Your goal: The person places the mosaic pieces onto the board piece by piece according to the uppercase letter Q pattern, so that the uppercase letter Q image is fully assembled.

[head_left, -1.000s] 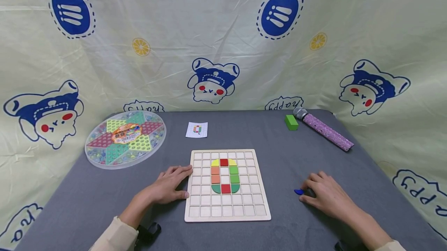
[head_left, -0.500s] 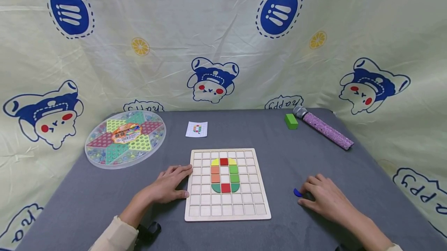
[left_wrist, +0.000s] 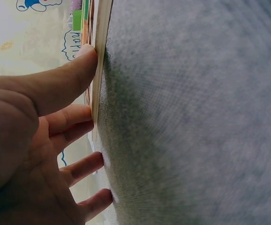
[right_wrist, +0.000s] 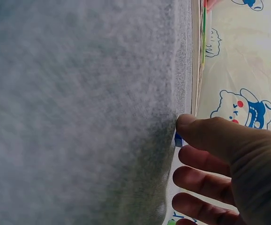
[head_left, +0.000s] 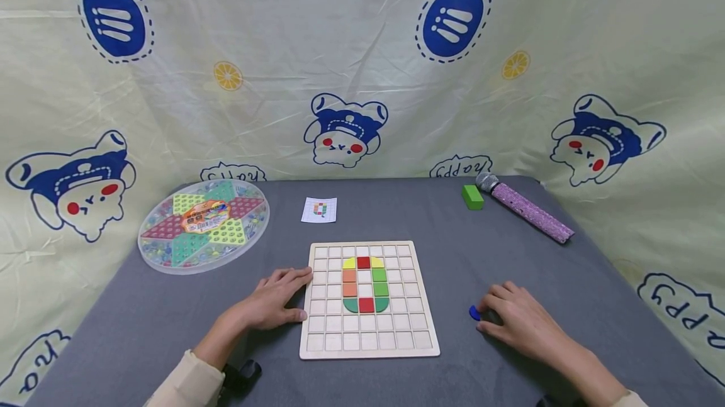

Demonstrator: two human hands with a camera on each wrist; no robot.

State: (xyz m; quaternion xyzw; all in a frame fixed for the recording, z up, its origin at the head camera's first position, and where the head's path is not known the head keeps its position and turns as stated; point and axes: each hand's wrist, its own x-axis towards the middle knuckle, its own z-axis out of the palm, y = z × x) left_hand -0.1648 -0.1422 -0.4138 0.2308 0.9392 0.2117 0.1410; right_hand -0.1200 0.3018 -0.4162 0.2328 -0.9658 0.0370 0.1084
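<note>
The wooden grid board (head_left: 334, 341) lies flat on the table, with red, yellow, orange and green pieces set in a ring in its upper middle. My left hand (head_left: 274, 301) rests at the board's left edge, thumb and fingertips touching it; the left wrist view shows the fingers (left_wrist: 79, 168) spread and nearly straight. To the right of the board, my right hand (head_left: 520, 319) pinches a small curved blue piece (head_left: 474, 313) between thumb and forefinger, low over the cloth. In the right wrist view the blue piece (right_wrist: 178, 139) shows partly behind the thumb.
A small card (head_left: 319, 210) printed with a coloured pattern lies behind the board. At the back left sits a round Chinese checkers set (head_left: 187, 250). Toward the back right are a green block (head_left: 472, 197) and a glittery purple microphone (head_left: 532, 213). A printed curtain (head_left: 362, 36) hangs behind the table.
The right hand has shifted slightly left, and the blue piece has moved and turned with it. A dark object seen under the right fingers earlier no longer shows. Left hand and board are still.
</note>
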